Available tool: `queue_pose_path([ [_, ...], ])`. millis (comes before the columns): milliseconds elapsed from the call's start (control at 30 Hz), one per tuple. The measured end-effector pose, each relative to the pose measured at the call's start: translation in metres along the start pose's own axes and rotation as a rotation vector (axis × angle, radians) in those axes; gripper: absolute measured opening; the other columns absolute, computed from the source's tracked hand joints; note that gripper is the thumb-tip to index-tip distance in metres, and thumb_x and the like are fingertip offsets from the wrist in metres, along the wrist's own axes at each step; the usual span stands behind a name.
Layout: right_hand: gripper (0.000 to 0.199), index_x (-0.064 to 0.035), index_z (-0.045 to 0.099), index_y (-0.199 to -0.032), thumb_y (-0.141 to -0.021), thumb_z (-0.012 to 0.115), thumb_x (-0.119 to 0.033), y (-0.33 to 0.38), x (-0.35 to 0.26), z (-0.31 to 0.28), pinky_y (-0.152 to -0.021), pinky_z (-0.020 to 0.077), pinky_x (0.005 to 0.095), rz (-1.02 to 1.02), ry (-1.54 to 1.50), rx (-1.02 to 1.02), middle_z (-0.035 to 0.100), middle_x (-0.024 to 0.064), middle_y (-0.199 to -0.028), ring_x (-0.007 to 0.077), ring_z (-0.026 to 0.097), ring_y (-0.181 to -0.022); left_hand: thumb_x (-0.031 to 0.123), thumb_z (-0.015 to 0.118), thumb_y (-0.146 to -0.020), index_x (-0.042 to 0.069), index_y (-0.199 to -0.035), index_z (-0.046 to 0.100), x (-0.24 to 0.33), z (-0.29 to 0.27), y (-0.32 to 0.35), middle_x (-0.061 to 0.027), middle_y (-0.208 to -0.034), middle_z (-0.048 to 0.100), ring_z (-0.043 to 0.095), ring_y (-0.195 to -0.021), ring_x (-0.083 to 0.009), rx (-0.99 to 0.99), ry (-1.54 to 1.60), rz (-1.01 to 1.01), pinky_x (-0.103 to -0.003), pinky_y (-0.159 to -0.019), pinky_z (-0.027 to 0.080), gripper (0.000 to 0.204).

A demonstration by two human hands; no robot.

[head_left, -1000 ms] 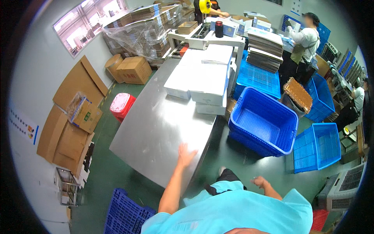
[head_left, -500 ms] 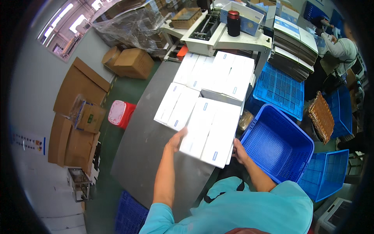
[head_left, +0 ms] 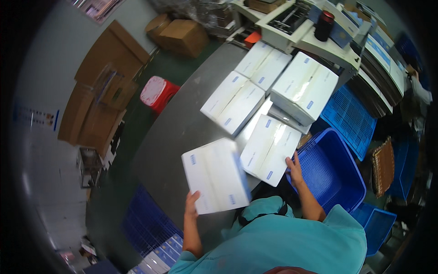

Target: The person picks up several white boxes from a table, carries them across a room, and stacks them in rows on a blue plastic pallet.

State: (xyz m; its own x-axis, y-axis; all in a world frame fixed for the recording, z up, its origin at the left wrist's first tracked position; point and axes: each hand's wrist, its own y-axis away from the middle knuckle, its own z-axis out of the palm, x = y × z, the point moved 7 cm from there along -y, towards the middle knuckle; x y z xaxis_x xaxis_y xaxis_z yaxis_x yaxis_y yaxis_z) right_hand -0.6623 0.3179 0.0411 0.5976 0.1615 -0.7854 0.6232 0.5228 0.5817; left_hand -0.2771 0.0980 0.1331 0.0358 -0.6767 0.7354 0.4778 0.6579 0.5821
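Note:
My left hand [head_left: 191,204] grips the left edge of a white carton [head_left: 213,176] with a taped seam, its thumb on top. That carton is tilted and slightly blurred over the near part of the grey table [head_left: 171,121]. My right hand [head_left: 295,172], fingers apart, touches the right side of another white carton [head_left: 272,147]. Behind these, more taped white cartons stand close together: one on the left [head_left: 233,101], one at the back [head_left: 263,65] and a higher one on the right [head_left: 305,86].
A blue basket [head_left: 335,171] stands right of the table. Left of it are a red stool [head_left: 157,93] and, lower down, a blue pallet [head_left: 148,219] with several boxes [head_left: 164,253]. A machine [head_left: 283,25] with a dark red-lidded flask [head_left: 324,26] stands at the back.
The carton in my left hand has moved left and nearer, off the one by my right hand. My right hand has shifted to that lower carton's side. The whole view has turned leftward.

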Motion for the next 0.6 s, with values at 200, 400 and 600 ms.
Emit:
queue_pose_path([
  [200, 0.057, 0.0019, 0.044, -0.129, -0.082, 0.071, -0.015, -0.011, -0.021, 0.032, -0.083, 0.0506, 0.0327, -0.241, 0.038, -0.011, 0.060, 0.0167, -0.111, 0.0241, 0.062, -0.093, 0.012, 0.061, -0.085, -0.002, -0.126, 0.048, -0.028, -0.201, 0.095, -0.0127, -0.109, 0.061, 0.060, -0.096, -0.0229, 0.487, -0.072, 0.145, -0.036, -0.086, 0.048, 0.045],
  [400, 0.053, 0.0020, 0.044, -0.129, -0.084, 0.068, -0.014, 0.022, 0.027, 0.100, -0.087, 0.0481, 0.0335, -0.155, 0.268, -0.225, 0.058, 0.0161, -0.115, 0.0239, 0.059, -0.099, 0.007, 0.061, -0.086, 0.002, -0.135, 0.039, -0.037, -0.225, 0.138, -0.0115, -0.120, 0.057, 0.056, -0.105, -0.0186, 0.539, -0.035, 0.424, -0.031, -0.089, 0.045, 0.054],
  [600, 0.053, 0.0035, 0.037, -0.137, -0.091, 0.056, -0.015, 0.086, 0.089, 0.259, -0.092, 0.0453, 0.0365, -0.329, 0.569, -0.657, 0.057, 0.0193, -0.116, 0.0265, 0.057, -0.105, 0.035, 0.081, -0.067, -0.005, -0.141, 0.025, -0.015, -0.233, 0.125, -0.0240, -0.136, 0.041, 0.043, -0.124, -0.0327, 0.949, -0.673, 0.279, -0.039, -0.104, 0.035, 0.101],
])
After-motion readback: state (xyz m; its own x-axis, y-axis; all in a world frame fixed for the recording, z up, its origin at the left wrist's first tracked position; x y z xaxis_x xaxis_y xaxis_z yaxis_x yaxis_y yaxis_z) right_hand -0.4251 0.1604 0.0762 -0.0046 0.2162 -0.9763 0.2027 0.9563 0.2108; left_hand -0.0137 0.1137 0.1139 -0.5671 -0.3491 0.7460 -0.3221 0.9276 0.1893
